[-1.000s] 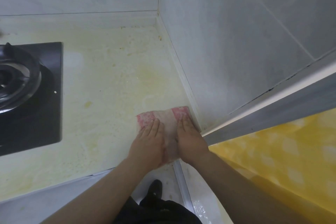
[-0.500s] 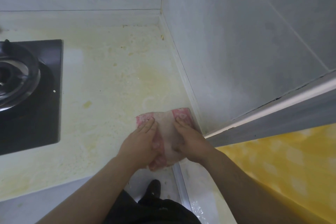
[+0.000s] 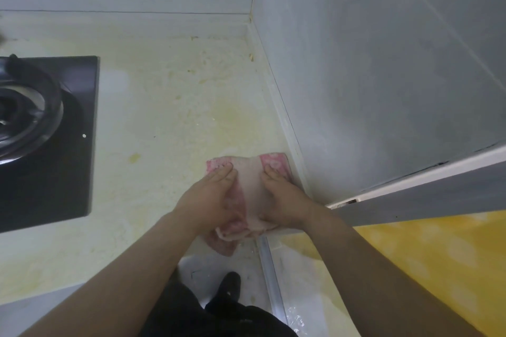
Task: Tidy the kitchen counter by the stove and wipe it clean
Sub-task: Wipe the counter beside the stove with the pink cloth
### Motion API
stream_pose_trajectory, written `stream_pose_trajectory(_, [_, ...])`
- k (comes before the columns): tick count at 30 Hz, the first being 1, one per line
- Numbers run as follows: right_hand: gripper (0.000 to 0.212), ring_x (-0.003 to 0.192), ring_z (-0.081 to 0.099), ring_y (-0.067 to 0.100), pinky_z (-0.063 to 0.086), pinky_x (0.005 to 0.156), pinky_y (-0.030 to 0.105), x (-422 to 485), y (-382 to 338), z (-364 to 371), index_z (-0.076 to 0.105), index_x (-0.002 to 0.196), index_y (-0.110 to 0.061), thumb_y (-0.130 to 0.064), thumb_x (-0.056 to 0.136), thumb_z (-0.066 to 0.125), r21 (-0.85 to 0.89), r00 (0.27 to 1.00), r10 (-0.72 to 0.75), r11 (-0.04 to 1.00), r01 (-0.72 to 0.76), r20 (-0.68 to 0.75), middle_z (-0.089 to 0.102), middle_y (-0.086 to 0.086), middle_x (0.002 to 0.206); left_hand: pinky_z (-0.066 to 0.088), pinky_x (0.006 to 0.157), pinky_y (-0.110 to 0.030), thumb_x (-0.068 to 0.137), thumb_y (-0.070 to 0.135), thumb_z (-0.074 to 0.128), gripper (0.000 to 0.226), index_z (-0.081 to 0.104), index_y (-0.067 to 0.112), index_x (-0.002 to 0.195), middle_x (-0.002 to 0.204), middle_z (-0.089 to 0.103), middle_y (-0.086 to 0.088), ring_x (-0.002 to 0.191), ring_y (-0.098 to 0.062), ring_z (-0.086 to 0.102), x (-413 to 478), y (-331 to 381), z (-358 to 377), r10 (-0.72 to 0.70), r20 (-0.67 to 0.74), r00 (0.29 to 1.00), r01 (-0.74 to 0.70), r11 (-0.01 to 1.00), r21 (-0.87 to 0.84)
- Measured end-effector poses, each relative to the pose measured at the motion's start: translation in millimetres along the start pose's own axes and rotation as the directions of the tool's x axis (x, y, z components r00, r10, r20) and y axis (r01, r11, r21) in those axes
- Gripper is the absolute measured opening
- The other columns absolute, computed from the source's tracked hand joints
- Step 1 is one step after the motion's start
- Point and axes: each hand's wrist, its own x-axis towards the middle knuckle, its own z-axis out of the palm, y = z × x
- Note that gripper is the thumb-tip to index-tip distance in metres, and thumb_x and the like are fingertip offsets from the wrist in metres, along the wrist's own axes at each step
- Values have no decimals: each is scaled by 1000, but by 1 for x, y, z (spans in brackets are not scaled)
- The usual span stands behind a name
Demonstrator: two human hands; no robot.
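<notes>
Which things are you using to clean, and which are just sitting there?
For the job: pink cloth, left hand and right hand pressing it, stained counter.
Just there: black stove, grey wall tiles, yellow surface, black shoe below.

— What are we doing?
— Our left hand [image 3: 210, 201] and right hand [image 3: 286, 200] press flat on the pink cloth [image 3: 250, 178] at the bench's [image 3: 164, 107] front edge, beside the wall [image 3: 383, 90].
— And the stove [image 3: 71, 145]?
— Well apart, at our left.
</notes>
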Motion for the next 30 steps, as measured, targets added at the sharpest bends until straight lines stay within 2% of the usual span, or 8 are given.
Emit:
stream_pose_trajectory(4, [101,150,-5,13,3,121,25,10,-6,-5,6,156,-12,-24,82,75,14,1000,5,1000,-5,-31,-8,0,164,3,115,-19,77,54,68,102,10,20,154,162,2,5,147,-9,5,8,-6,-6,4,-23,1000,-4,1000,-13])
stream_pose_trajectory(6, [100,150,-5,13,0,118,22,15,-7,-7,6,156,-12,-23,83,75,13,999,5,1000,-4,-40,-7,0,164,2,114,-19,78,55,66,101,10,20,154,162,2,5,148,-9,4,11,-7,-8,2,-21,1000,-3,1000,-10])
stream_pose_trajectory(14, [102,151,-8,17,3,121,26,38,-14,-22,0,155,-9,-21,84,72,-34,999,30,999,-31,-20,-12,4,163,2,115,-20,81,55,64,99,7,21,154,162,0,5,148,-10,4,23,-8,-13,-35,-32,999,34,999,-14])
stream_pose_trajectory(24, [102,151,-7,17,-2,117,21,66,-21,-48,-1,155,-6,-20,85,71,-32,999,33,999,-34,-23,-11,7,163,2,116,-21,77,51,70,103,10,18,154,162,2,3,148,-10,4,55,-16,-33,-77,-45,996,75,996,-42])
stream_pose_trajectory(30, [101,150,-9,16,-1,119,24,85,-23,-59,-2,155,-8,-19,85,71,-30,999,45,999,-45,-13,-12,6,163,5,116,-22,77,51,70,103,10,19,154,162,1,5,148,-10,4,72,-23,-43,-90,-41,995,88,995,-49])
